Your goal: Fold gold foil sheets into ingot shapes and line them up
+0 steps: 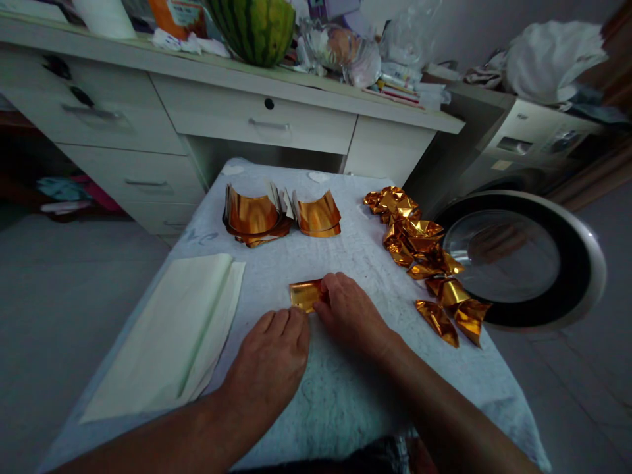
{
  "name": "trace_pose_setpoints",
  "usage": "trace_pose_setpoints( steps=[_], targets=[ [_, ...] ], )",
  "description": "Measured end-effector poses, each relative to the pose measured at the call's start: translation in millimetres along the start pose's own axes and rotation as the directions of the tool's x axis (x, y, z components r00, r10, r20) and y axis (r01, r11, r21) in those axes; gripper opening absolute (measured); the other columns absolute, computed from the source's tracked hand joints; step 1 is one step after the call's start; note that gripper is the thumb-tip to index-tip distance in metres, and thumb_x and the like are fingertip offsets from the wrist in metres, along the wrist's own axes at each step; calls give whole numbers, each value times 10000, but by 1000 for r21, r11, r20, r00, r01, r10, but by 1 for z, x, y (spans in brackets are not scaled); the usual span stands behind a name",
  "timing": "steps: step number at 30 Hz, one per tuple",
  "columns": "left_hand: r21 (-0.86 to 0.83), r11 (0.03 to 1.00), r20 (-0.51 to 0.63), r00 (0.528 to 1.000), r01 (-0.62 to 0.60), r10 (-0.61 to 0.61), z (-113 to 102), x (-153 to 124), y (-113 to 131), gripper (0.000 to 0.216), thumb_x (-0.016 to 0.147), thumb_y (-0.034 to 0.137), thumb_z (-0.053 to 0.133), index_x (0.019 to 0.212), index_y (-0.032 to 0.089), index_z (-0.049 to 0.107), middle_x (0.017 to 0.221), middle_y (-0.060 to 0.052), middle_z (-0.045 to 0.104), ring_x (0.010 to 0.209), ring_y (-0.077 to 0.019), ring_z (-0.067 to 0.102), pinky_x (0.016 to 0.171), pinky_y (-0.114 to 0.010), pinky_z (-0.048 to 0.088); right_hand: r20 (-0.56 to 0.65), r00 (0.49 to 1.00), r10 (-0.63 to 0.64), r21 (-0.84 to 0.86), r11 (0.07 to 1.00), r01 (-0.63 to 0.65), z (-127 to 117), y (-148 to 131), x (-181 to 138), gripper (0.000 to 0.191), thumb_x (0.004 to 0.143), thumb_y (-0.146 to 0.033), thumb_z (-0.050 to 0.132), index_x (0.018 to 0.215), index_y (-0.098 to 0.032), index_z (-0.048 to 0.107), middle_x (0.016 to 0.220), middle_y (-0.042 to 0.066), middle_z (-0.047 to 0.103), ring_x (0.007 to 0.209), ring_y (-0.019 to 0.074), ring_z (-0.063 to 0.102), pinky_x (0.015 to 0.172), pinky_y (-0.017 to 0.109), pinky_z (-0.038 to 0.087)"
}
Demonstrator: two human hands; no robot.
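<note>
A small piece of gold foil paper (305,294) lies flat on the cloth-covered table between my hands. My left hand (276,342) is closed at its near left edge, fingers curled, the thumb hidden. My right hand (348,306) pinches its right end with fingers and thumb. Beyond my hands stand two curved stacks of gold foil sheets, a left stack (254,214) and a right stack (320,215). To the right runs a row of folded gold foil pieces (412,240), puffed and pointed at the ends.
Folded pale paper (153,336) lies on the left of the table (355,257). Behind is a white drawer unit (257,118) with a watermelon (257,29) and plastic bags on top. An open washing machine door (523,257) sits against the table's right edge.
</note>
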State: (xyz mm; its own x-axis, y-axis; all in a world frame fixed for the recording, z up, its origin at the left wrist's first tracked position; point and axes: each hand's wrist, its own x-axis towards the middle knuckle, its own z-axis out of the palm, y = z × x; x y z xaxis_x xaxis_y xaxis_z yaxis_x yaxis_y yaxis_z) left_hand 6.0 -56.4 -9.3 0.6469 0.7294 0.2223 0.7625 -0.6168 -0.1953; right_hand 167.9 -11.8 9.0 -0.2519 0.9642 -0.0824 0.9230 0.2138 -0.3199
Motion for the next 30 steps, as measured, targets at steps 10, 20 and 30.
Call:
trace_pose_setpoints(
  steps=[10,20,30],
  targets=[
    [2,1000,-71,997,-26,26,2,-6,1,408,781,-37,432,1082,14,703,1020,-198,714,908,-285,672,816,-415,560,-92,993,74,-77,994,-82,9,-13,-4,356,881,-473,594,1030,-152,552,1022,114,587,942,271,563,816,394,489],
    [9,998,-46,997,-65,65,6,-7,-3,458,766,-46,437,1151,8,679,1127,-208,707,992,-296,679,872,-421,557,-109,993,49,-53,997,-55,8,-6,-5,350,868,-406,644,1140,-216,530,1034,81,563,927,245,564,814,373,477],
    [42,993,-63,991,-112,115,3,-4,-6,429,746,-59,435,1073,-1,706,1054,-215,727,922,-293,703,808,-402,593,-96,987,126,-37,991,-130,-3,24,-11,642,855,-442,659,1420,-244,431,1124,126,544,1016,292,548,886,427,439]
  ],
)
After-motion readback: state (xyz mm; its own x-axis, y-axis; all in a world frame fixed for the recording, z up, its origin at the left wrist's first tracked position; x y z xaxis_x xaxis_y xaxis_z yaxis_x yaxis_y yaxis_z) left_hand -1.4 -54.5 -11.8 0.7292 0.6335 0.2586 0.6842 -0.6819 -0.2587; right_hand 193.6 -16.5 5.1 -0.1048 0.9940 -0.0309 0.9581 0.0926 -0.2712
